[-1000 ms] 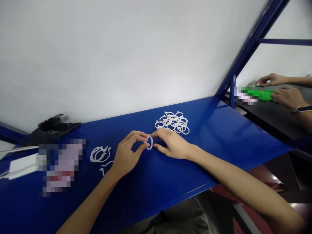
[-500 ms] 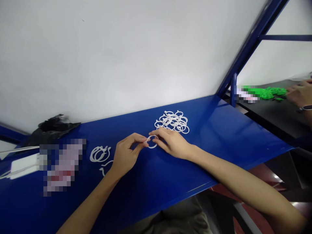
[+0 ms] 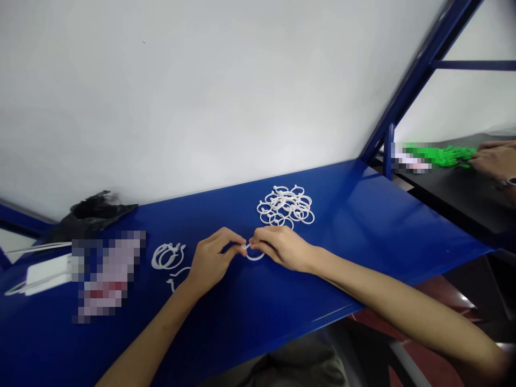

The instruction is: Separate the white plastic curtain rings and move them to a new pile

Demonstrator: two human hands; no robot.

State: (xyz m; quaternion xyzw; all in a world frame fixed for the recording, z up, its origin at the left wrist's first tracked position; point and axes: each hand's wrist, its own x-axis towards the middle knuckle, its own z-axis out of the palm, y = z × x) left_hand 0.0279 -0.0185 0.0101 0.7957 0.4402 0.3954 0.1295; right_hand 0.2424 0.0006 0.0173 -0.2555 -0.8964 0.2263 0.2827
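Note:
Between my two hands is a white plastic ring (image 3: 255, 258), its lower curve showing below the fingers. My left hand (image 3: 213, 258) pinches the ring's left side between thumb and fingertips. On the other side my right hand (image 3: 284, 248) pinches it close to the left fingertips; the fingers hide the upper part. Beyond my right hand lies a pile of white rings (image 3: 288, 204) with small knobs on them. Left of my left hand sits a small group of white rings (image 3: 167, 256), and an opened ring (image 3: 172, 283) lies partly behind my wrist.
The blue table (image 3: 258, 317) runs along a white wall. At left are a black plastic bag (image 3: 97, 212), a blurred packet (image 3: 113, 274) and a white box with cables (image 3: 48, 275). At right, a co-worker's hand (image 3: 495, 161) touches green pieces (image 3: 447, 155) beyond a blue frame post (image 3: 387, 150).
My right hand's fingers have closed in on the ring's top, nearer my left fingertips. Both hands sit slightly lower in view. The co-worker's hand has shifted a little left.

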